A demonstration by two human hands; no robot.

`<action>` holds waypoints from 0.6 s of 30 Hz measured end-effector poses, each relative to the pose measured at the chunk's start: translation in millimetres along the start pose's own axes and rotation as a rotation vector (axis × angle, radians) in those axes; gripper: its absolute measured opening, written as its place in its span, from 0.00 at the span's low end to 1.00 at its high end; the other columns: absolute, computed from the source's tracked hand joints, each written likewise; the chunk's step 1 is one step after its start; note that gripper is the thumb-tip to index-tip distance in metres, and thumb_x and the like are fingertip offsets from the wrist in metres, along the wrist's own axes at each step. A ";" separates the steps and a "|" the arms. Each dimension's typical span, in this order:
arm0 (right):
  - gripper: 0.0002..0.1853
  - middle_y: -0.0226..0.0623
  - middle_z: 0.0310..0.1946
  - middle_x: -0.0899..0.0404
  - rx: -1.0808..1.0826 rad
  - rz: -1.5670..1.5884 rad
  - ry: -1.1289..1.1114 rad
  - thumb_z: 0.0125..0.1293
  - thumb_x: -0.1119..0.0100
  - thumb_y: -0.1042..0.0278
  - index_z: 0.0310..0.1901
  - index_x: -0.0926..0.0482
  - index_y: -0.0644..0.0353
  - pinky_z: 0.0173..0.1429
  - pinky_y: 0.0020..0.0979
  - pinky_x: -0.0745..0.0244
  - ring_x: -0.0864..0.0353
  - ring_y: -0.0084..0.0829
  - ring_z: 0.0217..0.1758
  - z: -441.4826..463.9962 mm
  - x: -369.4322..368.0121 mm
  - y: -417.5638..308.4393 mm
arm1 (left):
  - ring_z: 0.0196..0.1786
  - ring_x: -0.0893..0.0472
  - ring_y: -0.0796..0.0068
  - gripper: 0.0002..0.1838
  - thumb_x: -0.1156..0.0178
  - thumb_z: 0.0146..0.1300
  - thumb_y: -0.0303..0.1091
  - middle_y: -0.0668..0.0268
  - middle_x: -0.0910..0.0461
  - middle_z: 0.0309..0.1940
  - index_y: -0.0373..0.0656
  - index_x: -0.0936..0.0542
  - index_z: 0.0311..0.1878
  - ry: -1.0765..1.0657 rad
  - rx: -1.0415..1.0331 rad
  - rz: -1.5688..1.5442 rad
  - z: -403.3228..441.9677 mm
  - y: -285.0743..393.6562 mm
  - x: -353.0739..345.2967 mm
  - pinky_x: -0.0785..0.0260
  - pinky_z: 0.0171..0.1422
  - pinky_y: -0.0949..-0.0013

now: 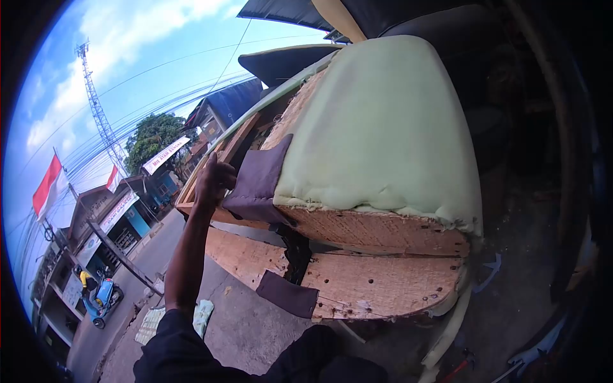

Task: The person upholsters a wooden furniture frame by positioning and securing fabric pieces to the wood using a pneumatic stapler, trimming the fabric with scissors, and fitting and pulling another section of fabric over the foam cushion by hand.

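My left hand (215,179) is raised at the left side of an upholstered wooden seat frame, its fingers curled beside the edge of a dark purple fabric piece (258,175). Whatever lies inside those fingers is hidden. Pale green foam padding (377,127) covers the top of the seat, with an uneven lower edge. Below the foam is a bare wooden panel (377,228). A lower wooden board (383,281) has dark holes or nail heads along it. A second dark fabric patch (287,294) hangs over this board. My right hand is out of view.
A strip of pale foam (449,332) trails down to the ground at the right. Near the bottom lies a red-handled tool (456,369). Patterned cloth (151,324) rests on the pavement at left. On the road beyond, a person rides a blue scooter (104,300).
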State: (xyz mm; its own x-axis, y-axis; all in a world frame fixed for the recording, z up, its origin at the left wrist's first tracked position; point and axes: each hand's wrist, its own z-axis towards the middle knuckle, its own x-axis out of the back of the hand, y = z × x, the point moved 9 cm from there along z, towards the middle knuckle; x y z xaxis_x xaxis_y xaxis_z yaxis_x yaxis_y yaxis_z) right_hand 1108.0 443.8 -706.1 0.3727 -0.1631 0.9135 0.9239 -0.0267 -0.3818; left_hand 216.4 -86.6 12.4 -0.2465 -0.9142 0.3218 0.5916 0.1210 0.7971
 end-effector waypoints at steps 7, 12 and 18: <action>0.17 0.48 0.43 0.15 -0.003 -0.038 -0.050 0.69 0.40 0.68 0.54 0.20 0.70 0.50 0.45 0.18 0.13 0.47 0.45 23.9 7.8 -19.8 | 0.25 0.20 0.74 0.38 0.50 0.76 0.66 0.63 0.18 0.24 0.34 0.14 0.35 0.006 -0.027 0.133 15.2 -21.0 8.1 0.28 0.33 0.69; 0.18 0.46 0.43 0.15 0.013 -0.071 -0.051 0.70 0.38 0.64 0.53 0.20 0.69 0.49 0.46 0.18 0.13 0.46 0.45 34.5 20.2 -23.7 | 0.25 0.26 0.83 0.30 0.42 0.75 0.60 0.73 0.22 0.23 0.41 0.16 0.32 0.048 -0.030 0.155 -13.2 8.5 -11.1 0.35 0.33 0.74; 0.20 0.44 0.42 0.15 0.057 -0.090 -0.014 0.71 0.36 0.58 0.53 0.20 0.68 0.48 0.47 0.18 0.13 0.45 0.45 42.8 37.2 -30.6 | 0.23 0.20 0.71 0.39 0.52 0.79 0.62 0.60 0.17 0.22 0.32 0.14 0.31 0.048 -0.082 0.090 3.0 -8.3 2.5 0.28 0.31 0.68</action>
State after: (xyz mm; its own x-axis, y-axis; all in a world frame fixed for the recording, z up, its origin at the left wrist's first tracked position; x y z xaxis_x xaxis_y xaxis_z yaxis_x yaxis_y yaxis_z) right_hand 1097.4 480.8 -654.4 0.2885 -0.1487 0.9459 0.9571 0.0158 -0.2894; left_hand 208.5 -88.7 8.1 -0.1542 -0.9187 0.3635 0.6708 0.1728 0.7212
